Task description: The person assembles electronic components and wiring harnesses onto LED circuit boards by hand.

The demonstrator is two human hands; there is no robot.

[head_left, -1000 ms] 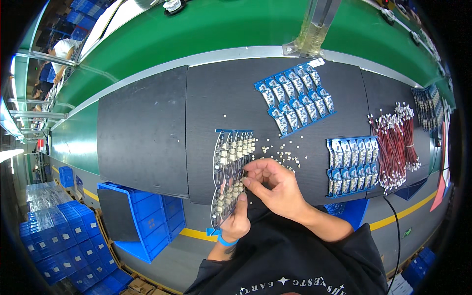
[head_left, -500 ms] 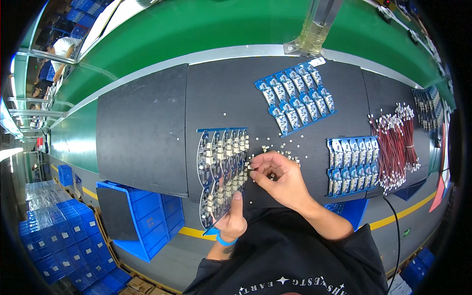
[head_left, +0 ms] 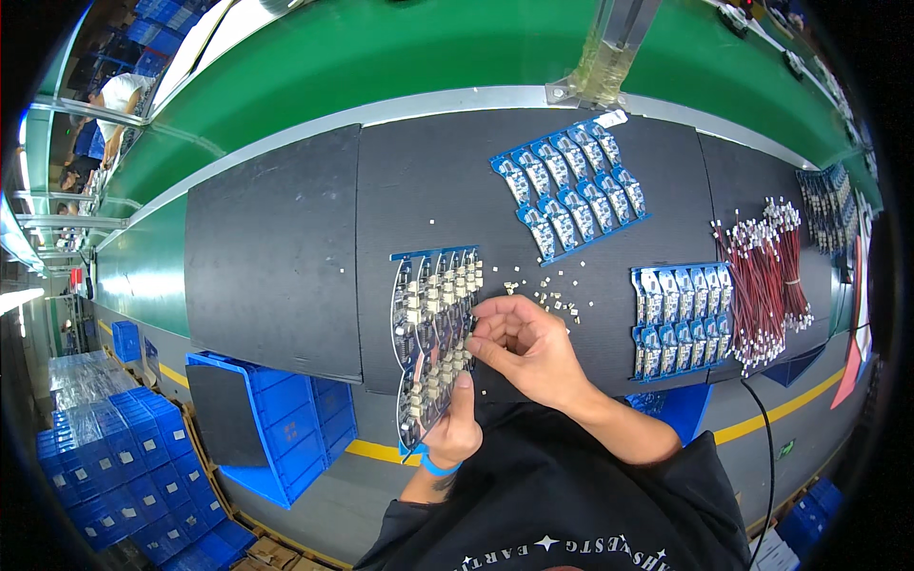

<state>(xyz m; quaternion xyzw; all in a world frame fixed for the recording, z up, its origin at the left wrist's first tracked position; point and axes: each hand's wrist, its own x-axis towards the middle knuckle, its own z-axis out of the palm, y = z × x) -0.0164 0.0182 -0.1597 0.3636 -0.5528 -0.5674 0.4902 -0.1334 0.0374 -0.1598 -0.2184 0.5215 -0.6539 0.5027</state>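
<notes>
My left hand [head_left: 455, 430] grips the lower right edge of a circuit board panel [head_left: 433, 333], thumb on its face. The panel stands tilted up from the black mat, with rows of cream connectors across it. At the panel's right edge, my right hand [head_left: 522, 344] has thumb and forefinger pinched together. Whatever lies between those fingertips is too small to make out. Just beyond the right hand, small cream connectors [head_left: 557, 297] are scattered loose on the mat.
Two more blue circuit board panels lie flat, one farther back [head_left: 571, 190], one to the right [head_left: 682, 322]. Bundles of dark red wires [head_left: 759, 285] with white plugs lie beside the latter. A metal post [head_left: 609, 57] rises at the back. Blue crates [head_left: 286, 428] stand below the table's left side.
My right hand has shifted left, from beside the panel onto its right edge. The panel has turned slightly in my left hand, its left side drawing a little to the right.
</notes>
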